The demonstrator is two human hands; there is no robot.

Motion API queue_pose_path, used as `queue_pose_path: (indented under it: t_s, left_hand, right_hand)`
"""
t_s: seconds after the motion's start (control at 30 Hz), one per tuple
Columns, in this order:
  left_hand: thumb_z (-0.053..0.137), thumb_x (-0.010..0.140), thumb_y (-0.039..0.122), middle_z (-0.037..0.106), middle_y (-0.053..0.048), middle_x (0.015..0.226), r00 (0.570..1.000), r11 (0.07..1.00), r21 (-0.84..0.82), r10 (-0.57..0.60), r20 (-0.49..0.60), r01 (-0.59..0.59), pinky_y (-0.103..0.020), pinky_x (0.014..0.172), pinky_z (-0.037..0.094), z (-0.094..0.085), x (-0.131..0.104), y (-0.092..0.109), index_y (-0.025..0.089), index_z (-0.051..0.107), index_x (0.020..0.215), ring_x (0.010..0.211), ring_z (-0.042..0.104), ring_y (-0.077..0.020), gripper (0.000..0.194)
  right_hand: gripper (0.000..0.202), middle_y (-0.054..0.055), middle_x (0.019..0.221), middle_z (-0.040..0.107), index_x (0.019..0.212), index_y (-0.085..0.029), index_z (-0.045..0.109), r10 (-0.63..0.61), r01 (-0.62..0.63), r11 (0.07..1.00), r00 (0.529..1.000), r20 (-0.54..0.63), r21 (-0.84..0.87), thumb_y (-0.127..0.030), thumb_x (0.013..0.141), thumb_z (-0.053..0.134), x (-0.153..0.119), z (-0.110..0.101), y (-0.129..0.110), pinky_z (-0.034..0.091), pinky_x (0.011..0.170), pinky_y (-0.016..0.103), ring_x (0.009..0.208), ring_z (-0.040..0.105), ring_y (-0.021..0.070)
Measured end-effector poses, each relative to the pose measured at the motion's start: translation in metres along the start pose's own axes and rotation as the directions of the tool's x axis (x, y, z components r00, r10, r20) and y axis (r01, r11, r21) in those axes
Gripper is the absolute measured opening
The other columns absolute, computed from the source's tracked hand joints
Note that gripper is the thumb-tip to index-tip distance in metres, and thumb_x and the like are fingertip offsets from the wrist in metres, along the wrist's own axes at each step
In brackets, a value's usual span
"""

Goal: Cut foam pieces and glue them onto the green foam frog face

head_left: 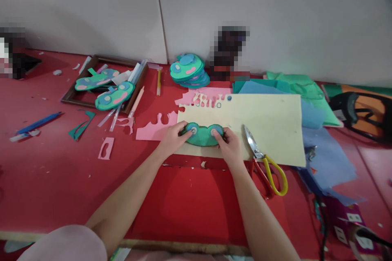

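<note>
Between my two hands is a green frog-face cutout [202, 135] with two round blue-and-cream eyes, held just over a cream paper sheet [269, 118]. My left hand [176, 136] pinches its left end, the thumb pressing on the left eye. At the other end my right hand [228, 142] grips it the same way, thumb on the right eye. Scissors [263, 159] with one yellow and one red handle lie to the right of my right hand, blades on the cream sheet. Pink paper scraps [156, 127] lie beside my left hand.
A stack of green frog cutouts [188, 69] stands at the back. A brown frame tray [69, 94] holds more cutouts and pens. Green felt [315, 94], blue sheets [330, 167] and a black-and-orange item [361, 110] lie right. A blue pen [39, 123] is far left.
</note>
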State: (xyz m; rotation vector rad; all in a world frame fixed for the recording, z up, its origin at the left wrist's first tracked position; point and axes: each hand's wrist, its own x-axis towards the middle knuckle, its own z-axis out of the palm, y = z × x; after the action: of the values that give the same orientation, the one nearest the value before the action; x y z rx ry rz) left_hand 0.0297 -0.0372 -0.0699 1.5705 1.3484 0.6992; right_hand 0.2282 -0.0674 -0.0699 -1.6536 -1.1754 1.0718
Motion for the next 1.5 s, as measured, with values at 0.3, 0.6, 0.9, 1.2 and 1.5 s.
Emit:
queue_pose_path:
  t_s: [0.3, 0.6, 0.9, 1.2, 1.5]
  left_hand:
    - [0.054, 0.084, 0.048, 0.044, 0.005, 0.063, 1.000, 0.999, 0.033, 0.011, -0.010, -0.010, -0.024, 0.056, 0.031, 0.001, 0.002, -0.002, 0.019, 0.048, 0.075, 0.059, 0.040, -0.0105, 0.031]
    - [0.050, 0.084, 0.054, 0.048, 0.004, 0.066, 0.999, 0.995, 0.095, 0.043, -0.014, -0.042, -0.024, 0.059, 0.033, 0.001, 0.003, -0.005, 0.020, 0.051, 0.078, 0.062, 0.044, -0.0122, 0.035]
    - [0.052, 0.084, 0.046, 0.048, 0.004, 0.065, 0.998, 0.993, 0.104, 0.064, -0.021, -0.062, -0.024, 0.059, 0.032, -0.001, 0.004, -0.004, 0.019, 0.051, 0.076, 0.062, 0.044, -0.0116, 0.028]
    - [0.057, 0.080, 0.050, 0.049, 0.004, 0.067, 0.997, 0.996, 0.081, 0.049, -0.059, -0.044, -0.023, 0.058, 0.033, 0.004, 0.004, -0.005, 0.019, 0.054, 0.081, 0.062, 0.045, -0.0113, 0.031]
    - [0.055, 0.083, 0.042, 0.050, 0.004, 0.068, 0.997, 0.993, 0.099, 0.064, -0.036, -0.060, -0.023, 0.059, 0.034, 0.002, 0.005, -0.007, 0.019, 0.054, 0.082, 0.063, 0.047, -0.0112, 0.023]
  right_hand:
    - [0.037, -0.006, 0.053, 0.042, 0.071, -0.020, 0.053, -0.002, 0.002, 1.000, 1.000, 0.013, 0.013, -0.055, 0.077, 0.060, -0.002, 0.001, -0.003, 0.035, 0.046, 0.025, 0.048, 0.042, 0.0110]
    - [0.037, -0.006, 0.053, 0.040, 0.067, -0.021, 0.049, -0.034, 0.031, 0.995, 0.999, -0.027, -0.100, -0.054, 0.079, 0.060, 0.002, 0.006, 0.003, 0.033, 0.049, 0.026, 0.051, 0.041, 0.0115]
    - [0.036, -0.006, 0.054, 0.041, 0.069, -0.021, 0.048, -0.063, 0.062, 0.994, 0.998, -0.008, -0.089, -0.053, 0.082, 0.055, 0.003, 0.005, 0.009, 0.033, 0.049, 0.026, 0.050, 0.042, 0.0118]
    - [0.033, -0.005, 0.056, 0.040, 0.070, -0.020, 0.052, -0.060, 0.060, 0.995, 0.998, 0.004, -0.085, -0.051, 0.081, 0.058, 0.002, 0.005, 0.007, 0.033, 0.049, 0.025, 0.053, 0.041, 0.0114]
    - [0.034, -0.006, 0.053, 0.036, 0.070, -0.020, 0.052, -0.011, 0.014, 0.999, 0.996, 0.090, -0.036, -0.052, 0.079, 0.057, 0.004, 0.000, 0.004, 0.041, 0.046, 0.024, 0.049, 0.042, 0.0111]
